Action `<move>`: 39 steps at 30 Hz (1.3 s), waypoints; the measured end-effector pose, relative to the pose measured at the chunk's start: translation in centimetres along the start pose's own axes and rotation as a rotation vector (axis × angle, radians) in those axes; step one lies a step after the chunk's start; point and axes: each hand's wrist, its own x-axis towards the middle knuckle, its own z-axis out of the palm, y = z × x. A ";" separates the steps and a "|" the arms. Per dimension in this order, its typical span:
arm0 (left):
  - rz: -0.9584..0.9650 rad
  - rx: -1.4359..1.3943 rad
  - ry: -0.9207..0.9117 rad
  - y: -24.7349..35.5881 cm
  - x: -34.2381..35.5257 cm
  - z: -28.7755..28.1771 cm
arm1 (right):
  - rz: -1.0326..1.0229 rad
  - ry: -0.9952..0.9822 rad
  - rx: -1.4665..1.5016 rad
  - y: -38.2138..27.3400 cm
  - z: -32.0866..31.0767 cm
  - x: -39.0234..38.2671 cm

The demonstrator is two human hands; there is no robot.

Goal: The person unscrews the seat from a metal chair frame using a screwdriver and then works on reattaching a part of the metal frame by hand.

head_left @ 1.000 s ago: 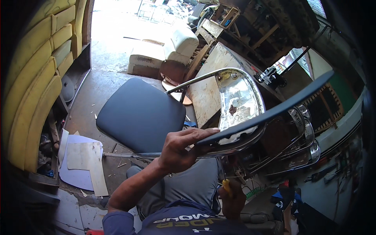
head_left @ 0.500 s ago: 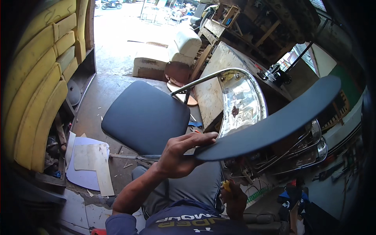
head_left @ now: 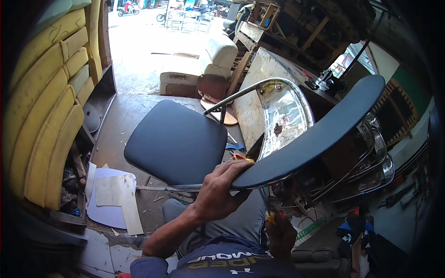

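Observation:
My left hand (head_left: 218,190) grips the left end of a curved black backrest pad (head_left: 315,139), held over the chrome back frame (head_left: 285,111) of a folding chair. The black square seat (head_left: 174,141) of that chair lies beyond my hand. Low at the right, beside my grey-trousered leg, my right hand (head_left: 280,234) is closed round a yellow-handled tool (head_left: 271,217), probably a screwdriver; its shaft is hard to make out.
Yellow foam pieces (head_left: 46,139) stand at the left. Cardboard templates (head_left: 130,204) lie on the floor. A cream armchair (head_left: 213,55) and a wooden board (head_left: 245,106) are beyond the chair, more chrome frames (head_left: 380,157) at the right, and a street with motorbikes outside.
The pad has turned to show more of its covered face; its far end shifted right and down, then back up and leftward. My left hand has moved slightly, still gripping it.

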 end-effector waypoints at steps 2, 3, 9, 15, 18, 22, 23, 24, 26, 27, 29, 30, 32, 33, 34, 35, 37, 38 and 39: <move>-0.010 -0.008 0.031 0.1 0.0 0.2 | 0.111 -0.067 0.095 -0.4 -0.1 -0.1; 0.011 0.008 0.045 -0.1 -0.1 0.3 | 0.287 -0.155 0.230 -1.6 -0.8 0.0; 0.045 0.057 0.123 -0.2 -0.2 1.5 | 0.079 -0.122 0.106 -1.5 -1.2 0.2; 0.070 0.119 0.125 -0.6 0.1 1.6 | 0.140 -0.093 0.116 -1.5 -0.4 0.1; -0.005 0.107 0.101 -0.5 -0.2 1.6 | 0.478 -0.244 0.558 -2.7 -1.7 0.8; -0.054 0.084 0.120 -0.1 -0.3 1.6 | -0.149 -0.049 -0.024 -1.6 -0.9 0.7; -0.050 0.071 0.124 0.0 -0.2 1.6 | -0.380 0.007 -0.244 -0.9 -0.7 0.6; -0.046 0.059 0.128 0.1 0.0 1.8 | -0.153 -0.052 -0.070 -1.0 -0.8 0.2; -0.044 0.061 0.120 0.1 0.1 1.8 | 0.295 -0.173 0.288 -1.2 -0.8 -0.5; -0.045 0.073 0.108 0.1 0.1 1.6 | 0.398 -0.257 0.448 -0.9 -1.3 -0.2; -0.067 0.094 0.102 0.4 0.0 1.5 | 0.609 -0.428 0.765 -0.3 -2.7 0.8; -0.073 0.089 0.106 0.3 0.0 1.4 | 0.376 -0.338 0.559 -0.9 -2.3 0.8; -0.086 0.076 0.111 0.1 0.0 1.4 | -0.083 -0.141 0.145 -2.4 -1.3 0.6; -0.077 0.089 0.117 0.1 0.0 1.5 | -0.237 -0.054 -0.009 -1.9 -0.9 0.6; -0.068 0.103 0.122 0.2 0.0 1.5 | -0.389 0.035 -0.161 -1.0 -0.2 0.7; -0.060 0.105 0.128 0.2 0.0 1.6 | -0.537 0.126 -0.326 -0.5 0.0 0.4; -0.072 0.082 0.115 0.2 0.0 1.6 | 0.094 -0.143 0.225 -0.2 -0.4 -0.7; -0.070 0.074 0.103 0.3 0.2 1.8 | 0.410 -0.268 0.505 0.1 -0.8 -1.1; -0.075 0.089 0.110 0.3 0.0 1.6 | 0.474 -0.334 0.621 -0.1 -1.5 -0.5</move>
